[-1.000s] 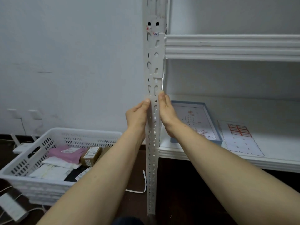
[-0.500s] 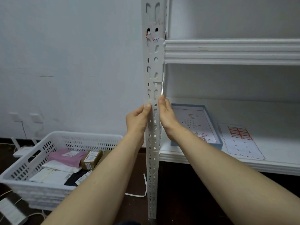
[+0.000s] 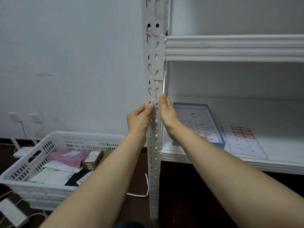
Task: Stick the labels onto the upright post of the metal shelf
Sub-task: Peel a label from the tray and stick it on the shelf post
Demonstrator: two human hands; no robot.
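Still pinching the upright post [image 3: 154,162] with the left hand [image 3: 139,120], right hand [image 3: 168,114] fingers flat against it, probably smoothing an unseen label.

Basket [image 3: 54,163] left of the post [image 3: 154,129] — tray [image 3: 199,124] and label sheet [image 3: 243,142] on the shelf [image 3: 246,112] right.

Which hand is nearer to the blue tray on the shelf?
Right. The right hand rests against the post on its right side, just left of the blue tray. The left hand holds the post's left side, with the post between it and the tray.
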